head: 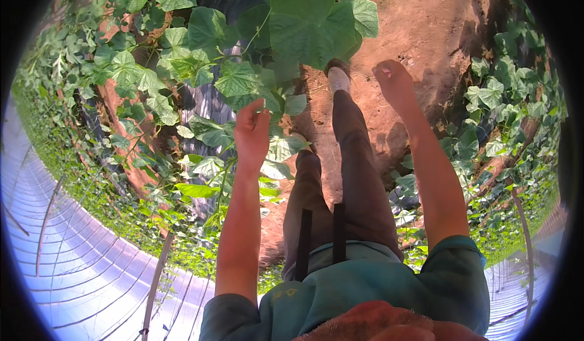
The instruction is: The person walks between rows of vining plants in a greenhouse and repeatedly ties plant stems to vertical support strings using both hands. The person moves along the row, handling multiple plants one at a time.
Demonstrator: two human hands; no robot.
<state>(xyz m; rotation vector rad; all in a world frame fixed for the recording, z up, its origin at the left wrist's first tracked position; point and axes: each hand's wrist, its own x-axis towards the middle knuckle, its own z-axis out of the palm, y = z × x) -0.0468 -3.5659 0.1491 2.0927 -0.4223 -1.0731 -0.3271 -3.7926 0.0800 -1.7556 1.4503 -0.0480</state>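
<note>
My left hand [252, 133] is among broad green leaves of cucumber-like vines [237, 80]. Its index finger and thumb are apart at the tips, the other fingers curl in, and nothing shows between them. A leaf [284, 148] lies just right of that wrist. Over the bare soil path, my right hand [396, 85] is loosely curled, away from the leaves. A small pale spot shows at its fingers; whether it is a fingertip or a held thing is unclear. Large leaves [315, 26] rise close to the camera, between and beyond both hands.
My legs and one pale shoe [339, 80] are on the reddish soil path [424, 26]. Shiny plastic mulch [205, 108] covers the left bed. More vines [497, 90] line the right side. Curved poles [157, 286] and ribbed greenhouse film [100, 281] appear near the rim.
</note>
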